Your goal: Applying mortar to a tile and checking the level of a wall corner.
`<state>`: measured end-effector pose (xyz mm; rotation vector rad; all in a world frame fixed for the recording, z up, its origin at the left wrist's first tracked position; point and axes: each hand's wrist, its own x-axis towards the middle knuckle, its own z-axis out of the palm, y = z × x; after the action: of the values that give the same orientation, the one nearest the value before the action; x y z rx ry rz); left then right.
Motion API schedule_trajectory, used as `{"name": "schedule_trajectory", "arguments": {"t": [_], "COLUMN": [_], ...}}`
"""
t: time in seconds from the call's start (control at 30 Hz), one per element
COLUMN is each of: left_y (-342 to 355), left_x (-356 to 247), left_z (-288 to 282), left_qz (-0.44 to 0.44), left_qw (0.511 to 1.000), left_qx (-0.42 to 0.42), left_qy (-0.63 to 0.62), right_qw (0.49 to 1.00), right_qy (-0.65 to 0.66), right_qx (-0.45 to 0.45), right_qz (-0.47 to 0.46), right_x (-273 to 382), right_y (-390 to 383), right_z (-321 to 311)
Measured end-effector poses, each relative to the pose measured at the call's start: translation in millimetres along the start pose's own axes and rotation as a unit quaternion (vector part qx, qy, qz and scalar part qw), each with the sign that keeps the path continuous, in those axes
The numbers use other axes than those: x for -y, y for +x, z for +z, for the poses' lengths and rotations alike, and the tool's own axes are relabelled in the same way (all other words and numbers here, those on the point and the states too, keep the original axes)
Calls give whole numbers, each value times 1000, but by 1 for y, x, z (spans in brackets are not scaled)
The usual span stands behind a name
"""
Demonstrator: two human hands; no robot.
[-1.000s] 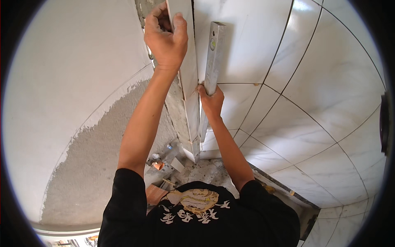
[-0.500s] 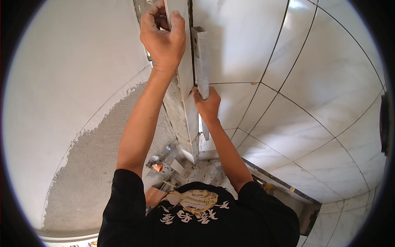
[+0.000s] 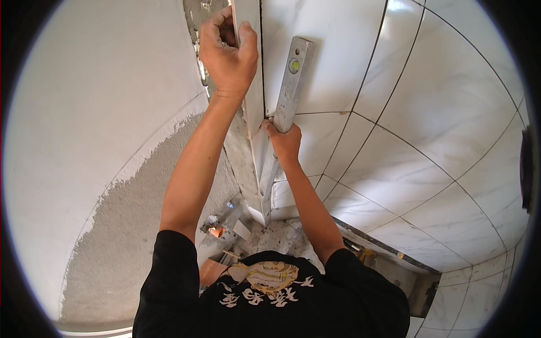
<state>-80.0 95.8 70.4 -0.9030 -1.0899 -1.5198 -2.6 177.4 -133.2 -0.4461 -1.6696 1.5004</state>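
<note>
My left hand (image 3: 228, 53) is closed on the edge of a narrow pale tile strip (image 3: 248, 12) standing upright at the wall corner. My right hand (image 3: 284, 142) is wrapped round a long grey metal spirit level (image 3: 293, 87) with a round green bubble vial. The level leans at a slant, its upper end toward the right over the white tiles and its lower end near the lower part of the corner strip. A rough cement band (image 3: 198, 34) runs behind my left hand.
Marbled white tiles (image 3: 428, 129) cover the right wall. The left wall (image 3: 96, 90) is pale with a rough grey patch (image 3: 132, 236). Below are an orange pipe end (image 3: 217, 230), a small blue fitting (image 3: 230, 205), debris on the floor and a dark-edged recess (image 3: 422, 301) at the lower right.
Since half a second ago the level has tilted, its top moving right and its lower end left, with the vial turned into view. My left hand has shifted slightly right and down.
</note>
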Motion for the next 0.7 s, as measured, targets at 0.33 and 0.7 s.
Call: {"name": "schedule_trajectory", "arguments": {"t": [0.33,0.7], "left_y": [0,1], "left_x": [-2,-2], "left_z": [2,12], "left_qz": [31,71], "left_qw": [999,996], "left_qx": [0,-23], "left_qy": [16,51], "right_qw": [999,999], "right_qy": [-39,-47], "right_qx": [-15,-21], "right_qz": [-16,-4], "right_x": [-2,-8], "right_y": [-1,0], "right_z": [3,5]}}
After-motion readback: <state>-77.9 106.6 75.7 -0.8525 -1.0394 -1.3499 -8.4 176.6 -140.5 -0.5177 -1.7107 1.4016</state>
